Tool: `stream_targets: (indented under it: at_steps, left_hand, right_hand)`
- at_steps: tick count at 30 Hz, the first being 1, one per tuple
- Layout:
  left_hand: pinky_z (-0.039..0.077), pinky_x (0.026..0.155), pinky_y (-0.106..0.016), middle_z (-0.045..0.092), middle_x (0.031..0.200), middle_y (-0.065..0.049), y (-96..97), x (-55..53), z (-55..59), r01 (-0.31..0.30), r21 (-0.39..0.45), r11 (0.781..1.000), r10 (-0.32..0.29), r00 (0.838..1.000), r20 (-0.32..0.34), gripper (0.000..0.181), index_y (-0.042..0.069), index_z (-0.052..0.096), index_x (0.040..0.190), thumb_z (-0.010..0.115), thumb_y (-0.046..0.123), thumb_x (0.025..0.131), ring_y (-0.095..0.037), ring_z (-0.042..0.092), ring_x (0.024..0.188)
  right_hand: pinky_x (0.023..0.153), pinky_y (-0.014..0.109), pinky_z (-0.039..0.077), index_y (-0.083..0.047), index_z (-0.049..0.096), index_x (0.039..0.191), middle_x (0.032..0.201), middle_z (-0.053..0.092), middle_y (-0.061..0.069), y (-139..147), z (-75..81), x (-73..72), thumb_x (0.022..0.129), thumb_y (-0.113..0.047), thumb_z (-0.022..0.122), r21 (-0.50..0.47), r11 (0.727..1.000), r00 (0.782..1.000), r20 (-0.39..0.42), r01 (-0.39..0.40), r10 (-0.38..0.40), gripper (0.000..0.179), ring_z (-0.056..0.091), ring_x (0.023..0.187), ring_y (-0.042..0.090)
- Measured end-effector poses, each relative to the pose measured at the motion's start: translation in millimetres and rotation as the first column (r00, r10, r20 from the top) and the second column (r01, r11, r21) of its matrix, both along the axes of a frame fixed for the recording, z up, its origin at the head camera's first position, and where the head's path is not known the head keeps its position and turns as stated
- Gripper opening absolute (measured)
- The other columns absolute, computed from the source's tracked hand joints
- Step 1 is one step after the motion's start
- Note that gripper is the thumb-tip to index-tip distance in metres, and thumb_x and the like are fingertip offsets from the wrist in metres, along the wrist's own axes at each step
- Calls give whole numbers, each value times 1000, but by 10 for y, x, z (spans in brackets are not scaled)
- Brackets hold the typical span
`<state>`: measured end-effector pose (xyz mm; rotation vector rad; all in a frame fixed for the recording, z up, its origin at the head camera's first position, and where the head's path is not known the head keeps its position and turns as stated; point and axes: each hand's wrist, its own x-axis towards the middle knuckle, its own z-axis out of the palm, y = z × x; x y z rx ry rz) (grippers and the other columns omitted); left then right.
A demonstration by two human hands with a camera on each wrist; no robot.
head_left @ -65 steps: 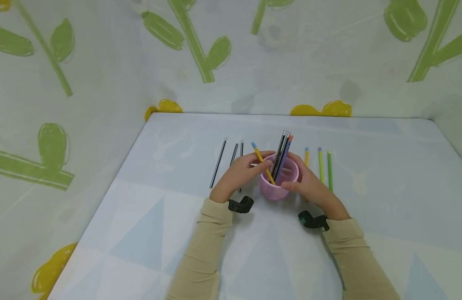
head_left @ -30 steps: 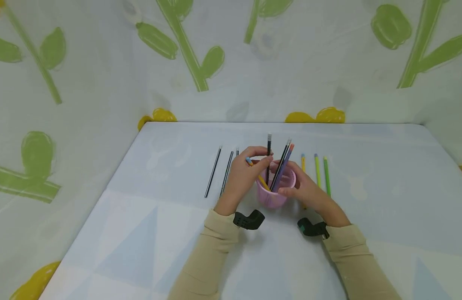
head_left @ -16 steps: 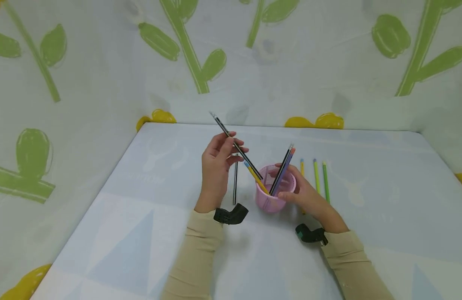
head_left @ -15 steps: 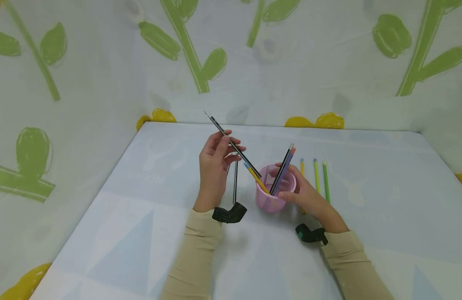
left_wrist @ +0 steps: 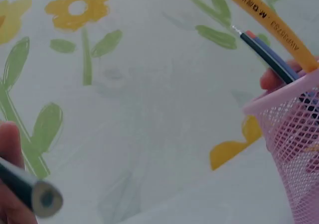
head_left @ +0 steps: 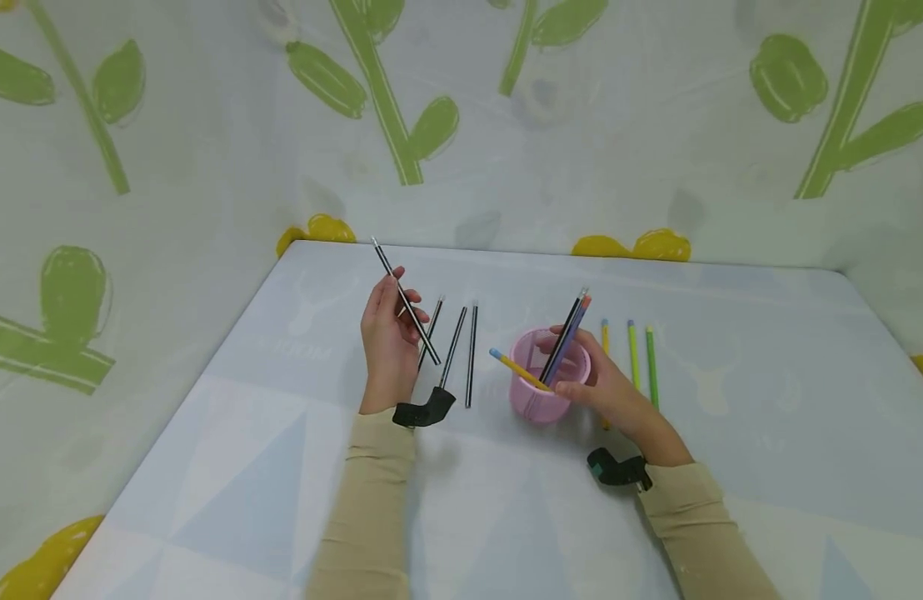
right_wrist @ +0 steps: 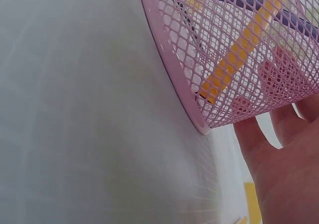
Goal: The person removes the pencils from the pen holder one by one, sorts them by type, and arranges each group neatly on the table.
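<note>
Out to the left, my left hand (head_left: pixel 385 337) pinches a black-and-white striped pencil (head_left: pixel 409 308) above the table, slanting down to the right. The pencil's flat unsharpened end (left_wrist: pixel 47 199) shows at lower left in the left wrist view. My right hand (head_left: pixel 615 387) grips the right side of a pink mesh pencil cup (head_left: pixel 538 408), thumb at its rim. Inside the cup lean a yellow pencil (head_left: pixel 517 367) with a blue eraser, a dark striped pencil (head_left: pixel 563 332) and a purple pencil (head_left: pixel 572 337) with an orange end. In the right wrist view, fingers (right_wrist: pixel 251 137) lie against the mesh.
Three striped pencils (head_left: pixel 471 358) lie left of the cup, one partly behind the left hand. To the right lie a yellow pencil (head_left: pixel 605 333), a lime pencil (head_left: pixel 633 354) and a green pencil (head_left: pixel 652 367). The white table (head_left: pixel 491 517) meets a flower-print backdrop (head_left: pixel 619 150).
My left hand lifted a striped pencil out of the cup and carried it left over the lying pencils. The yellow pencil in the cup tilted lower. My right hand kept its grip on the cup.
</note>
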<state>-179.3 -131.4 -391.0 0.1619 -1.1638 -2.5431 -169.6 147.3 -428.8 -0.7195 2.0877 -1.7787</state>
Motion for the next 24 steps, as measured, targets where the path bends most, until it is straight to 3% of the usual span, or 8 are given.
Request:
stream_targets:
  at_steps: [6, 13, 16, 24]
  left_hand:
    - [33, 41, -17, 49, 69, -1, -96, -87, -118, 5, -5, 1000, -5, 996, 94, 32, 11, 59, 115, 55, 29, 89, -12, 43, 45]
    - [23, 35, -17, 52, 79, -1, -126, -91, -259, 56, -106, 993, -28, 968, 248, 26, 19, 62, 113, 46, 19, 92, -14, 48, 54]
    - [24, 36, -17, 55, 86, -3, -142, -101, -302, 67, -151, 986, -24, 963, 269, 28, 21, 62, 114, 44, 16, 92, -14, 50, 58]
    - [28, 37, -15, 60, 106, -8, -211, -160, -360, 96, -194, 976, -47, 969, 243, 32, 22, 55, 122, 54, 21, 90, -14, 55, 63]
  right_hand:
    - [96, 50, 31, -22, 30, 133, 131, 42, 2, -32, 30, -62, 82, -13, 60, -8, 1000, 1000, -1, -14, 14, 60, 36, 121, 23]
    - [97, 50, 29, -20, 29, 133, 131, 42, 5, -36, 52, -77, 81, -8, 57, -9, 999, 999, 10, -41, 41, 60, 34, 122, 24]
    - [96, 49, 30, -21, 30, 133, 131, 42, 4, -45, 102, -93, 81, -10, 58, 3, 999, 999, 1, -39, 39, 60, 35, 122, 23]
    - [97, 49, 30, -20, 28, 134, 131, 41, 6, -64, 254, -90, 82, -10, 58, 23, 1000, 1000, 22, -11, 11, 61, 35, 121, 22]
